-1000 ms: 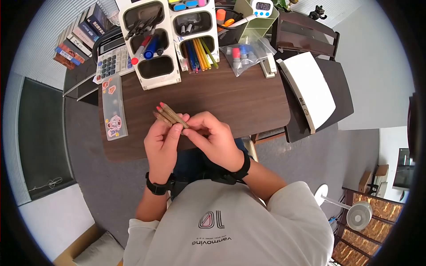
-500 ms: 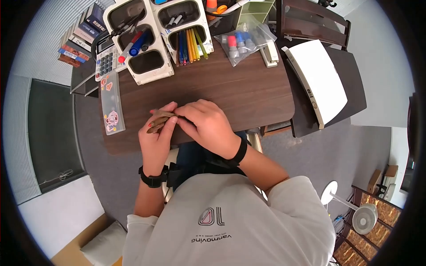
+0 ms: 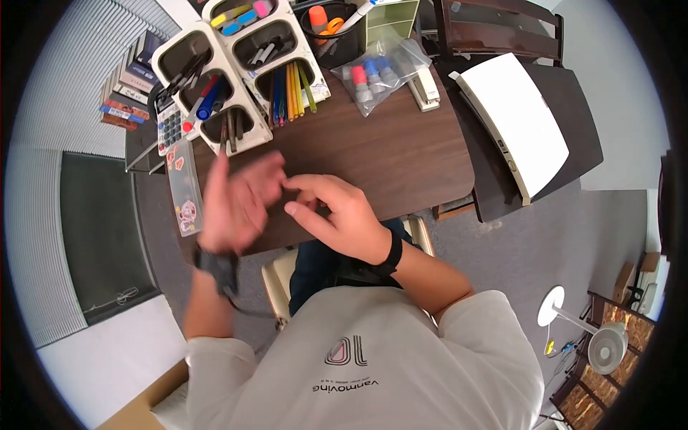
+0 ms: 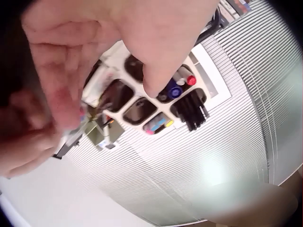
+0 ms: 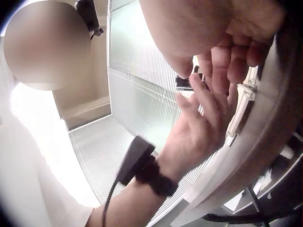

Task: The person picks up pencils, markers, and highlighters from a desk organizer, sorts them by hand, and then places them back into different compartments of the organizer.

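Blurred by motion, my left hand (image 3: pixel 240 201) is just in front of the white pen organizer (image 3: pixel 264 136), fingers spread and nothing held. Several brown pencils (image 3: pixel 231 130) stand in the organizer's lower left compartment, above my left thumb in the head view. My right hand (image 3: pixel 337 215) hovers over the table's near part with loosely bent fingers and nothing in them; its index fingertip is close to the left hand's fingers. The left wrist view has my left thumb (image 4: pixel 154 78) overlapping the organizer's compartments.
Coloured pencils (image 3: pixel 294 89), markers (image 3: pixel 206 104) and highlighters (image 3: pixel 244 18) fill other compartments. A clear sticker-covered case (image 3: pixel 184 190) lies at the table's left edge. Toward the back right are a bag of small bottles (image 3: pixel 376 75), a stapler (image 3: pixel 425 89) and a black mesh holder (image 3: pixel 337 50).
The brown pencils, earlier held between both hands, now stand in the organizer's lower left compartment. My left hand has opened and turned, moving near the organizer; the right hand stayed about in place.
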`<state>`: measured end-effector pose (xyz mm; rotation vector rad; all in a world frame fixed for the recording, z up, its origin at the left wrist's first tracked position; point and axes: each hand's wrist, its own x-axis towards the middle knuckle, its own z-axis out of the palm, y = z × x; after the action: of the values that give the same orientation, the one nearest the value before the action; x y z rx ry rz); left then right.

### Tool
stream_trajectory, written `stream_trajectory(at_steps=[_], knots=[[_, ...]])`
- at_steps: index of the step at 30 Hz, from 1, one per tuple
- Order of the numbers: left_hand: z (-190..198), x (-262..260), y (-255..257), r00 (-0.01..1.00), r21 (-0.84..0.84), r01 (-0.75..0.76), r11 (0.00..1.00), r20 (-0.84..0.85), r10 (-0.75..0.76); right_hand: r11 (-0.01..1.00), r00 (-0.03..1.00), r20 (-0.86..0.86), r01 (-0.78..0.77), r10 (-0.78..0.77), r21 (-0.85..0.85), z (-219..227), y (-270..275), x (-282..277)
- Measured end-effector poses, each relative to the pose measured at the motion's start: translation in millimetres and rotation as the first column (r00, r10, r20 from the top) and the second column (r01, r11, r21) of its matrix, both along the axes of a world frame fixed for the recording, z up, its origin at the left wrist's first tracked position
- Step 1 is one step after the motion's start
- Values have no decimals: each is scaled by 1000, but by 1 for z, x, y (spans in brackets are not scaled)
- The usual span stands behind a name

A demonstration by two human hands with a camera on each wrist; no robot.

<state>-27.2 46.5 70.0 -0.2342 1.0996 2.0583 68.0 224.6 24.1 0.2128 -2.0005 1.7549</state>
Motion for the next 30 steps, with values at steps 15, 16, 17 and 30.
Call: stream_trajectory(at_steps=[15, 16, 17, 30], knots=[[-11, 10, 15, 993, -90, 54, 994, -104, -63, 348, 719, 281, 57, 635, -936, 29, 53, -46], [-6, 3, 23, 995, -137, 52, 989, -78, -63, 333, 640, 284, 45, 714, -942, 31, 58, -61], [-8, 1, 20, 994, -136, 56, 989, -86, -68, 334, 646, 279, 40, 710, -942, 31, 60, -77], [-10, -27, -4, 912, -457, 144, 878, -284, -297, 279, 318, 274, 32, 907, -960, 17, 44, -143]])
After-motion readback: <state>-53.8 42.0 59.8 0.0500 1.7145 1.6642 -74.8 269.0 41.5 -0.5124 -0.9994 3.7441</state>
